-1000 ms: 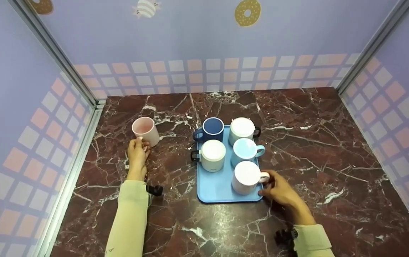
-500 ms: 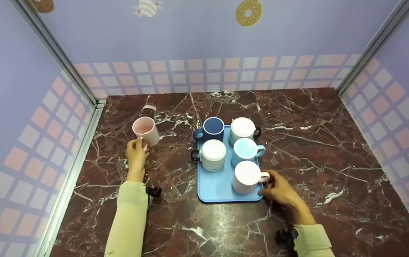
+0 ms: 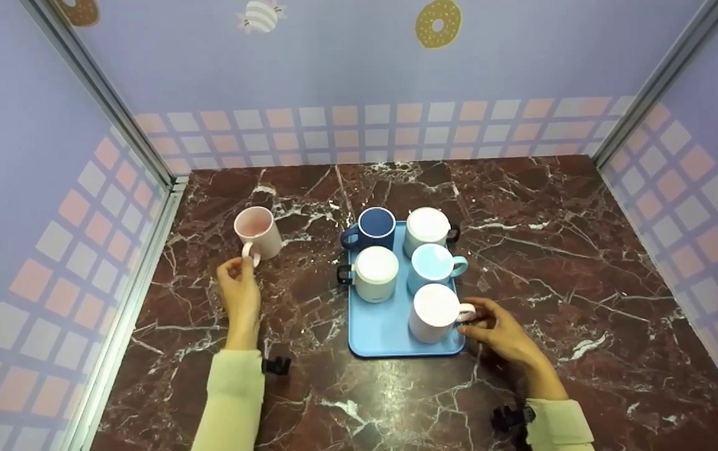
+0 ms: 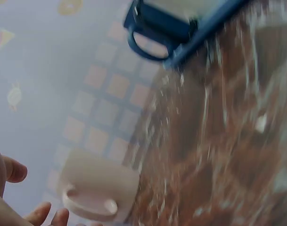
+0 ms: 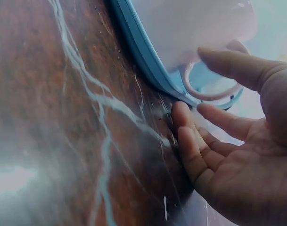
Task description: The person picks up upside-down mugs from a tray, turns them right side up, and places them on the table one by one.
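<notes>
A pink mug (image 3: 263, 237) stands on the marbled table at the left, its handle (image 4: 89, 207) facing my left hand (image 3: 240, 297). In the left wrist view the fingers (image 4: 39, 214) are apart from the mug, with nothing in them. A white mug (image 3: 432, 322) stands at the near right corner of the blue tray (image 3: 374, 335), handle pointing right. My right hand (image 3: 506, 332) is beside that handle (image 5: 211, 96), thumb and forefinger spread on either side of it. The other fingers (image 5: 190, 146) are loosely bent by the tray's edge.
Also on the tray are a dark blue mug (image 3: 376, 228), a light blue mug (image 3: 430, 269) and two white mugs with black handles, one at the left (image 3: 375, 275) and one at the back right (image 3: 426, 232). Patterned panels (image 3: 359, 69) enclose the table at the back and sides.
My left hand has let go of the pink mug's handle and drawn back toward me. My right fingers have loosened at the white mug's handle and moved slightly right. The mugs stay in place.
</notes>
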Demonstrator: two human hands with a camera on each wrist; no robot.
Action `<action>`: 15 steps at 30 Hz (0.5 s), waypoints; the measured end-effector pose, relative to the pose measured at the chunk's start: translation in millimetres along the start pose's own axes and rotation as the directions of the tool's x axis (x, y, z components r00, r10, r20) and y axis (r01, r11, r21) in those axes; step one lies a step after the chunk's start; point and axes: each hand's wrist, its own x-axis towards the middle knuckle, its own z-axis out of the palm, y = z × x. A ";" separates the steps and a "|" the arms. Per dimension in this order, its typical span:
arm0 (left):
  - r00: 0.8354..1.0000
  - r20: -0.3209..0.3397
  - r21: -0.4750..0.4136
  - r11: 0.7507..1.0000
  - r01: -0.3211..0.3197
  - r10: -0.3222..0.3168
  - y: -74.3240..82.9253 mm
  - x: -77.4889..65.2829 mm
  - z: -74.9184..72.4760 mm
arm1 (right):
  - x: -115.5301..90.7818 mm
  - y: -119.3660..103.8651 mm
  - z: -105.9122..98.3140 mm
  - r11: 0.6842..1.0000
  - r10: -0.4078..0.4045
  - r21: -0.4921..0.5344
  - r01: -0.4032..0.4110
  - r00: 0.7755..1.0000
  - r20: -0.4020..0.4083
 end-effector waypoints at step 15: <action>0.910 0.385 -0.010 0.987 -0.163 0.154 37.0 -94.8 16.2 | -9.8 -6.4 -7.1 0.991 -0.062 0.109 0.073 0.993 -0.101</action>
